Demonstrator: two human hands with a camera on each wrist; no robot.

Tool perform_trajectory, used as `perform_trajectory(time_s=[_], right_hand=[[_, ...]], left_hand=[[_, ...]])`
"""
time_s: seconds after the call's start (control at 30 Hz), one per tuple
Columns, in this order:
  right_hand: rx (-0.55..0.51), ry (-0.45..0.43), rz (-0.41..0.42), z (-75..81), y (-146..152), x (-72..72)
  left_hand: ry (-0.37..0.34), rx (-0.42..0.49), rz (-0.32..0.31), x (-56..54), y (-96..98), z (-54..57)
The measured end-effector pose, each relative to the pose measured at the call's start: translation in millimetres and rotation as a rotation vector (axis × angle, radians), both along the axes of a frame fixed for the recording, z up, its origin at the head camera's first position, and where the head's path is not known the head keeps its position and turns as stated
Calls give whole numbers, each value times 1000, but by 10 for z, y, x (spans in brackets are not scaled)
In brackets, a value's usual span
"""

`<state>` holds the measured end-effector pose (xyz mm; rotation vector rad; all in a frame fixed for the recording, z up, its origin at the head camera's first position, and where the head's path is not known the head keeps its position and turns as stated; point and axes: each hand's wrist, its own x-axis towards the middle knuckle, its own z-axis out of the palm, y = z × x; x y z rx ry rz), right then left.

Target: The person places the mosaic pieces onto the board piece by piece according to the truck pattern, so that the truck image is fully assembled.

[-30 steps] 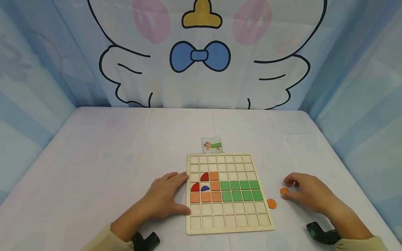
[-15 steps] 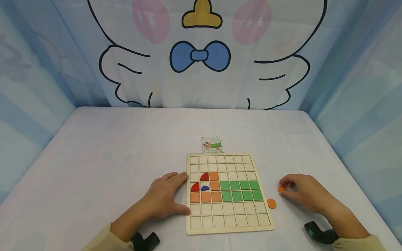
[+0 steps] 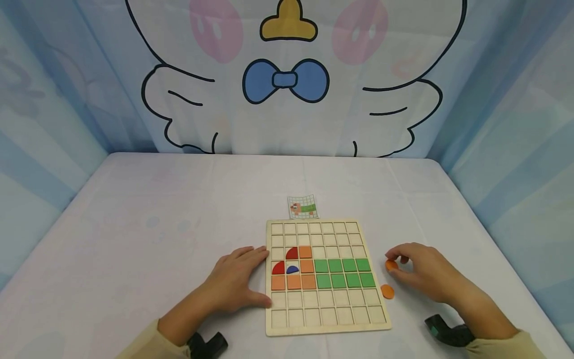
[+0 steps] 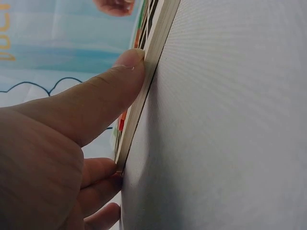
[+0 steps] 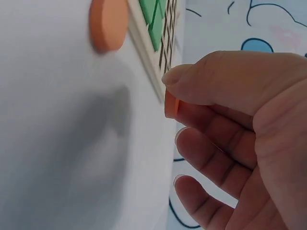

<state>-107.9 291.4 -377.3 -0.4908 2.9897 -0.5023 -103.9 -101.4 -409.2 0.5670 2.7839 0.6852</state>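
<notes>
A wooden grid board (image 3: 334, 316) lies on the table with green, orange, red and blue pieces set in its cells. My left hand (image 3: 237, 279) rests against the board's left edge, thumb and fingertips touching the rim, as the left wrist view also shows. My right hand (image 3: 423, 271) pinches an orange disc (image 5: 171, 104) between thumb and finger, just off the board's right side. Another orange disc (image 3: 387, 291) lies beside the board's right edge, near the right hand. Part of the held disc is hidden by the thumb.
A small picture card (image 3: 303, 207) with a coloured grid pattern lies at the board's far edge. The white-covered table (image 3: 179, 199) stretches out on both sides. A printed curtain (image 3: 287, 124) stands behind it, with more cloth at the sides.
My right hand has lifted the orange disc from its spot and carried it left, closer to the board. The left hand and the board have stayed in place.
</notes>
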Motion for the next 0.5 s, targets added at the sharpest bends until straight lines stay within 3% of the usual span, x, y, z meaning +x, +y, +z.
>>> perform_trajectory(time_s=[0.17, 0.5], right_hand=[[-25, 29, 40, 59, -119, 25], [-36, -6, 100, 114, -366, 17]], left_hand=[[1, -1, -4, 1, -1, 5], [-6, -9, -1, -7, -2, 0]])
